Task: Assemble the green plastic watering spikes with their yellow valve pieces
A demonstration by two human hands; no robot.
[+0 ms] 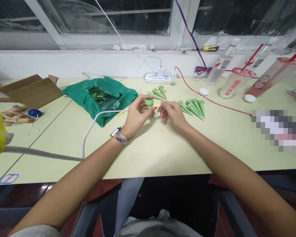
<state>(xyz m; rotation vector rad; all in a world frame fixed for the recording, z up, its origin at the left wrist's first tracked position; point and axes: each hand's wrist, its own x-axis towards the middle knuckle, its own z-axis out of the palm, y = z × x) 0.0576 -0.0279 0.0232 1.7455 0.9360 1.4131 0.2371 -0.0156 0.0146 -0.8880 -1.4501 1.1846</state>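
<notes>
My left hand [137, 114] is closed around a green plastic cone [149, 108], held point down over the pale table [162, 148]. My right hand [171, 113] pinches a small yellow piece [156, 106] that touches the side of the cone. Several more green cones [194, 108] lie on the table just right of my hands, and a few green cones [160, 92] lie behind them. Another small yellow piece [120, 114] lies to the left of my left hand.
An open green plastic bag [101, 95] holds more green parts. A cardboard box [29, 90] sits at the left, a white power strip [160, 78] at the back, a red cable [207, 98] crosses the table, and a bottle [220, 65] and cups [233, 82] stand at right.
</notes>
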